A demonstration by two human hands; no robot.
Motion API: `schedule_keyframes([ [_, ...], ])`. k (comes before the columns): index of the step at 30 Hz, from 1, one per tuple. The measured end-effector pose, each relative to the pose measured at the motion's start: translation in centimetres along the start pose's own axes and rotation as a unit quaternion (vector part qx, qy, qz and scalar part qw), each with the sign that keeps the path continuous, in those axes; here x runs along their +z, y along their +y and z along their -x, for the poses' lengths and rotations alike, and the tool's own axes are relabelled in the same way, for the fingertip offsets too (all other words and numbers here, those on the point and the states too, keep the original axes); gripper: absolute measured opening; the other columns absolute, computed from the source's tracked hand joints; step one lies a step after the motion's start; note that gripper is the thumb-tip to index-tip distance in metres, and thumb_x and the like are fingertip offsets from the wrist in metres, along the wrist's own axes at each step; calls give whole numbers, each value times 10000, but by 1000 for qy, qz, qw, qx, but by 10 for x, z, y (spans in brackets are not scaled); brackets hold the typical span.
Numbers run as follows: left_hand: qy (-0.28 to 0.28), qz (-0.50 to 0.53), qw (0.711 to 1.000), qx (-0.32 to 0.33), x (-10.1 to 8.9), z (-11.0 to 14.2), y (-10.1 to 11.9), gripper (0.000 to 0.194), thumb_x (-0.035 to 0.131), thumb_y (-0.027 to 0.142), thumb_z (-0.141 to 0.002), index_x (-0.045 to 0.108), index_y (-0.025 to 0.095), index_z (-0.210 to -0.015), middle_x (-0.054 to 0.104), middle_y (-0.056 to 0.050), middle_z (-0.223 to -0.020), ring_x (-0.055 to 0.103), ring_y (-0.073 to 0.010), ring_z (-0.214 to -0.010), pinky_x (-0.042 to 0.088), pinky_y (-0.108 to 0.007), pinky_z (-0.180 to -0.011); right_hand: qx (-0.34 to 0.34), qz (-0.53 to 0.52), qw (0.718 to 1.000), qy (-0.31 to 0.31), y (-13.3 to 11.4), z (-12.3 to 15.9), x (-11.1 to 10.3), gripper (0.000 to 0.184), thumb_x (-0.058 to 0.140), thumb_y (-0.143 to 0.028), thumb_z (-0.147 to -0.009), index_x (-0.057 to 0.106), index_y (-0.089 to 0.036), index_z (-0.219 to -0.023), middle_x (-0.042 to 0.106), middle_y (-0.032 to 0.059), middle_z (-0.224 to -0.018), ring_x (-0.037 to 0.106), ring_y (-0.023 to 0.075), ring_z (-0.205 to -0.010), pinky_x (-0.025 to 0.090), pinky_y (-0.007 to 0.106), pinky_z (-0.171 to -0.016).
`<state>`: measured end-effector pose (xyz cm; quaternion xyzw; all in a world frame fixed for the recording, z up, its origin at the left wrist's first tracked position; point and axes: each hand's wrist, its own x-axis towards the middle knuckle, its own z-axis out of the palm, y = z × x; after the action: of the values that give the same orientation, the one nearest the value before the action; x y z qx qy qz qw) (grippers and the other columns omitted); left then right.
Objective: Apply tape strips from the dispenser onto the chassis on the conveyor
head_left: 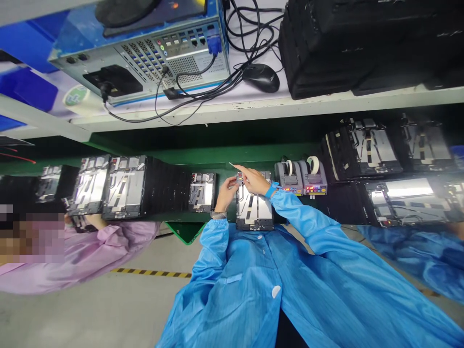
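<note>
An opened flat device (253,212) with a silvery inner panel lies on the green belt in front of me. Both my hands are at its far edge. My left hand (225,189) is closed in a pinch on a small component (239,180) at the device's top corner. Touching the same spot, my right hand (254,181) has its fingers pinched, and a thin pale sliver (232,165) sticks out from the fingertips toward the upper left. I cannot tell whether that sliver is a tool or a strip of tape. Both sleeves are blue, with a band on each wrist.
Two tape dispensers (300,178) stand just right of my hands. Another device (202,192) lies to the left, beside black trays (123,186) handled by a co-worker in a pink sleeve (101,241). More trays (377,150) are at right. A computer case (145,48) and mouse (261,77) sit on the shelf above.
</note>
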<state>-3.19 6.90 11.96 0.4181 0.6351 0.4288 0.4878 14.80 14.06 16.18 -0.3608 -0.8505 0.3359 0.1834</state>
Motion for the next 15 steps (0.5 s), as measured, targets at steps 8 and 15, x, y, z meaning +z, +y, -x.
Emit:
schedule_keyframes([
  [8,5,-10,1000,12,5,-6,0,389,758,308,-807,620,204,-1156,688,-97,-1194,664,-201,-995,532,-372,-922,23,-6,999,22,-11,-3,1,811,448,-39,-844,313,-228,-1621,669,64,-1016,554,231,-919,445,376,-881],
  [15,-20,4,1000,4,-1,-13,0,529,757,240,-782,592,258,-1284,610,-81,-1355,595,-227,-1201,484,-387,-1023,169,-362,902,162,-50,33,6,633,590,-216,-888,445,-237,-1504,661,11,-893,533,154,-704,438,287,-661],
])
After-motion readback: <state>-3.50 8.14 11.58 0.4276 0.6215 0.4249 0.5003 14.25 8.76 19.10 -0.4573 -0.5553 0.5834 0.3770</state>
